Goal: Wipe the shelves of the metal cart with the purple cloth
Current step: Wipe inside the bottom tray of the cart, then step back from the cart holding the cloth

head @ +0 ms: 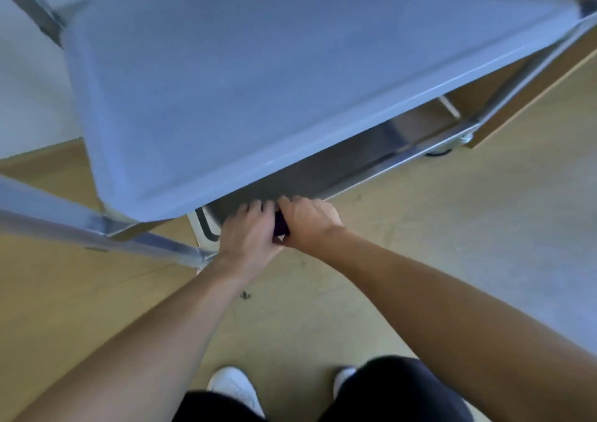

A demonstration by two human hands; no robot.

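Both hands, the left hand (250,232) and the right hand (308,221), are pressed together at the near edge of the lower shelf (339,163) of the metal cart (168,244), clamped on the purple cloth (280,226) between them, probably gathering it to wipe beneath the top shelf (226,82).

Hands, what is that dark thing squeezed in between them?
The purple cloth, bunched up small: the left hand and the right hand both grip it by the lower shelf's front edge. The head view shows it.
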